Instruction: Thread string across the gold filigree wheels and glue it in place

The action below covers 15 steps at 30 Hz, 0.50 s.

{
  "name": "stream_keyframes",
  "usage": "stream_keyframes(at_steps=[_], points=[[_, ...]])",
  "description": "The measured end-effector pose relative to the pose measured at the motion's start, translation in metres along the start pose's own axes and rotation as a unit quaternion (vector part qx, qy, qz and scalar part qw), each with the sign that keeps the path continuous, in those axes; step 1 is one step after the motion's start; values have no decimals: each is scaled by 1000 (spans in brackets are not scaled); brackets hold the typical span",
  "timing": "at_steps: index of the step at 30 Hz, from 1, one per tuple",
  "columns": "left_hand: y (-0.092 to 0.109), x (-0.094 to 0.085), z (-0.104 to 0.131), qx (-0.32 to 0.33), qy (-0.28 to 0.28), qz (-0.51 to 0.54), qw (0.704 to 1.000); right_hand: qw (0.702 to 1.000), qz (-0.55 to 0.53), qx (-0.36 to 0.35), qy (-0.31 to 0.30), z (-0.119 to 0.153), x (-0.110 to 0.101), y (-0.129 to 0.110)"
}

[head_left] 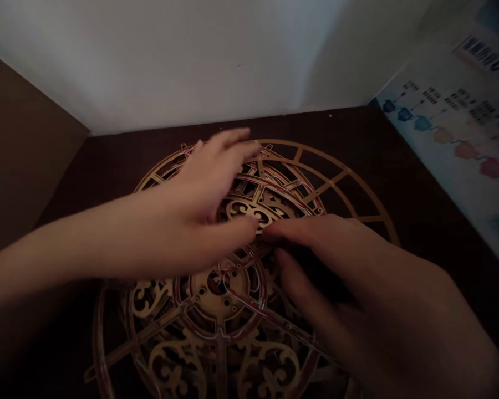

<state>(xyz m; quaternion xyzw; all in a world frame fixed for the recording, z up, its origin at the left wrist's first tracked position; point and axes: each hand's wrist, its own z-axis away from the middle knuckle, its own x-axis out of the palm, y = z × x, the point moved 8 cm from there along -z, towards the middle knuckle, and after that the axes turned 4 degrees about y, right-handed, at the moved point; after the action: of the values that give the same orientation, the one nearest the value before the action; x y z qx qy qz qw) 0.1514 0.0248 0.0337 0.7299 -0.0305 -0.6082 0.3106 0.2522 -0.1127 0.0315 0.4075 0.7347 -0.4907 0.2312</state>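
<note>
Several round openwork metal frames (220, 327), gold-coloured with red and whitish edges, lie stacked and overlapping on a dark surface. Across their upper left reaches my left hand (208, 194), its fingers spread and its thumb resting near a scrolled ornament at the middle. My right hand (349, 277) comes in from the lower right, thumb and index finger bent toward the same ornament beside my left thumb. Whether a thin part sits between those right fingertips is too dark to tell. A plain gold ring (372, 202) shows at the upper right of the stack.
Behind the dark surface (399, 160) stands a pale wall (216, 61). A brown panel (20, 144) rises at the left. At the right is a printed sheet or box (453, 127) with coloured shapes and writing.
</note>
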Motion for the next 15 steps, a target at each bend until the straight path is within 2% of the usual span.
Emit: stream_keyframes(at_steps=[3, 4, 8, 11, 15], points=[[-11, -22, -15, -7, 79, -16, 997, 1000, -9, -1, 1, -3, 0, -1], [-15, -23, -19, 0, 90, -26, 996, 1000, -13, -3, 0, -4, 1, -2], [-29, -8, -26, -2, 74, -37, 997, 1000, -13, -20, -3, -8, -2, -6], [-26, 2, -25, 7, 70, -32, 997, 1000, -14, -23, 1, -10, -6, -8], [-18, 6, -24, 28, 82, -26, 996, 999, -43, -6, -3, -6, -8, -12]])
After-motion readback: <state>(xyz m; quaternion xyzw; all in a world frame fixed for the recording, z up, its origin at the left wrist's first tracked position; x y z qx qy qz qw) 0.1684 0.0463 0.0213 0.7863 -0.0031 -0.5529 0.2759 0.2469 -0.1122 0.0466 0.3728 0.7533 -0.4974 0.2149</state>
